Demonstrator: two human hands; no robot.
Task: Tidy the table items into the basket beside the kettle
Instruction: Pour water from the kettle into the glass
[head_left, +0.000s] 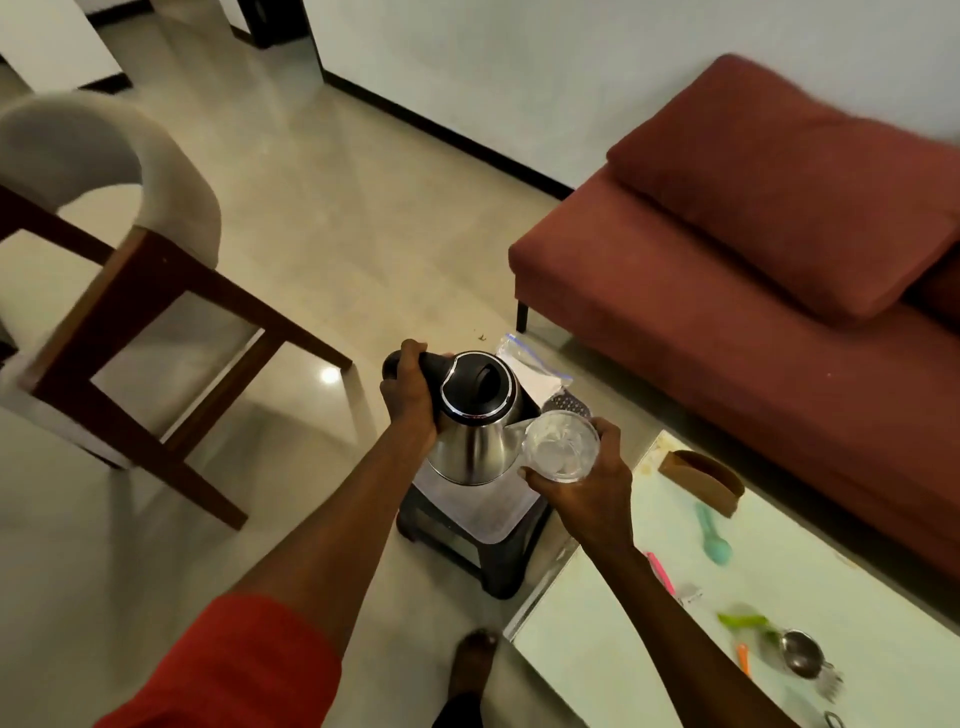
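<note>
kettle (475, 421) – steel, black lid | sofa (727, 291) – maroon | spoon (712, 535) – teal

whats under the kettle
The kettle, gripped by the left hand, hangs over a white sheet on a dark stool. The sheet's middle is hidden by the kettle's body.

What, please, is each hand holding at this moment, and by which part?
The left hand grips the kettle by its black handle; the right hand holds a clear glass round its lower side.

Your left hand (410, 395): arm outstretched, fingers curled round a black handle. Your right hand (587, 483): fingers wrapped under a clear glass.
</note>
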